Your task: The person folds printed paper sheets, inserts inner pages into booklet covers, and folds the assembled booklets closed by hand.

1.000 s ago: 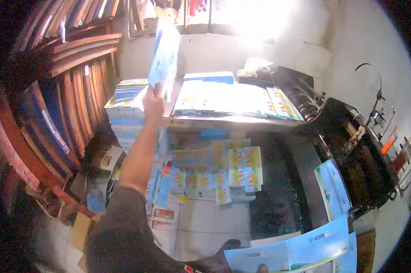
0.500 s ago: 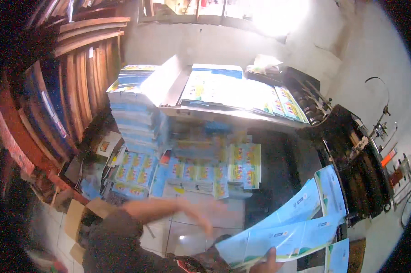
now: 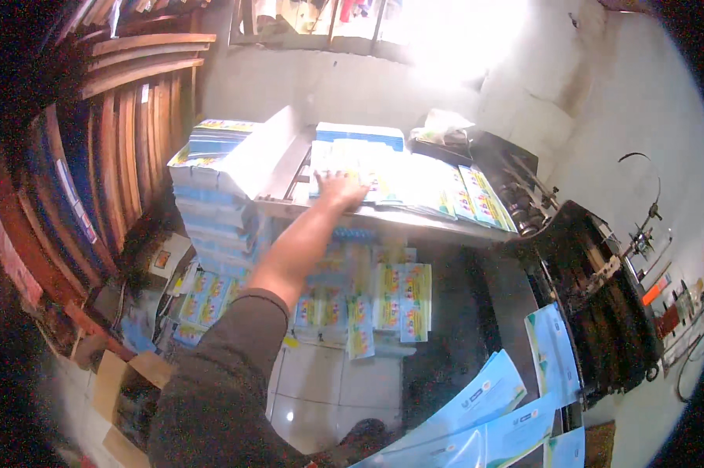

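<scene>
My left hand [image 3: 340, 191] reaches far forward and lies palm down on the overlapping printed sheets [image 3: 402, 181] on the metal feed table [image 3: 422, 219]. Its fingers are spread and grip nothing that I can see. At the lower right, long blue printed sheets [image 3: 516, 429] fan out and run off the lower edge. My right hand is out of the picture. Beside those sheets, a blue printed sheet [image 3: 552, 343] rests against the dark machine [image 3: 601, 304].
A tall stack of printed sheets [image 3: 211, 210] stands left of the feed table. More printed piles [image 3: 398, 300] lie below it. Wooden boards [image 3: 133, 156] line the left side, with an open cardboard box [image 3: 110, 398] near the lower left. A bagged bundle [image 3: 445, 125] sits at the back.
My left hand has swung from low in front of me up and forward onto the feed table's sheets. My right hand has left view, and the blue sheets have sunk lower.
</scene>
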Demonstrator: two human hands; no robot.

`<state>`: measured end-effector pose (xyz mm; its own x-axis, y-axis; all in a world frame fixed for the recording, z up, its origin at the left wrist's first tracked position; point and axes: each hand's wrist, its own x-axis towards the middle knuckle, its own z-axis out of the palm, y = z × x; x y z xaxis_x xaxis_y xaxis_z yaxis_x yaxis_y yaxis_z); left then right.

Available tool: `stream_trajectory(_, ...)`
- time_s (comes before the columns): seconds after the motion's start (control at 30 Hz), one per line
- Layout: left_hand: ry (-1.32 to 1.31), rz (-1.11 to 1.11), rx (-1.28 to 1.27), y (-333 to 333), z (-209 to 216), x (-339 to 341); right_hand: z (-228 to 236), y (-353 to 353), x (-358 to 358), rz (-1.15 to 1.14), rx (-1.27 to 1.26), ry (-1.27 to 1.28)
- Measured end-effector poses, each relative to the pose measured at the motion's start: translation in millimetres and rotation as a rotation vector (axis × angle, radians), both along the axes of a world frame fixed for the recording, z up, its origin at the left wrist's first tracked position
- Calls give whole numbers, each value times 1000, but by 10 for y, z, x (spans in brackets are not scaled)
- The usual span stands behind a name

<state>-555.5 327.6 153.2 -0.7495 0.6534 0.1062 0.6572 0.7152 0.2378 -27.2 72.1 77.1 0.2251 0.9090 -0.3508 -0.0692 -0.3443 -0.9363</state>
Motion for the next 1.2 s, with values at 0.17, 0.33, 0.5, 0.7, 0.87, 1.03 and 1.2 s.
stream_trajectory(0.17, -97, -138, 41, 276, 15, 237, 10, 17, -18, -6, -8, -8)
stream_trajectory(0.33, -243, -440, 218, 468, -192, -229, 14, 8, -30, 8, -16, -9)
stream_trajectory(0.5, -98, 129, 219, 411, 101, 43, 2, -37, -36, -19, -8, -1)
stream_trajectory(0.7, -196, -186, 471, 569, 127, -245, -49, -37, -12, -42, -24, 4)
stream_trajectory(0.87, -460, -294, 485, 897, 544, -234, 5, -103, -8, -73, -22, 6)
stream_trajectory(1.03, -750, -210, 715, 870, -35, -1443, 3, -60, -26, 39, -34, 33)
stream_trajectory(1.2, -478, -196, 484, 1003, -142, -605, -34, -93, -82, -70, -43, 3)
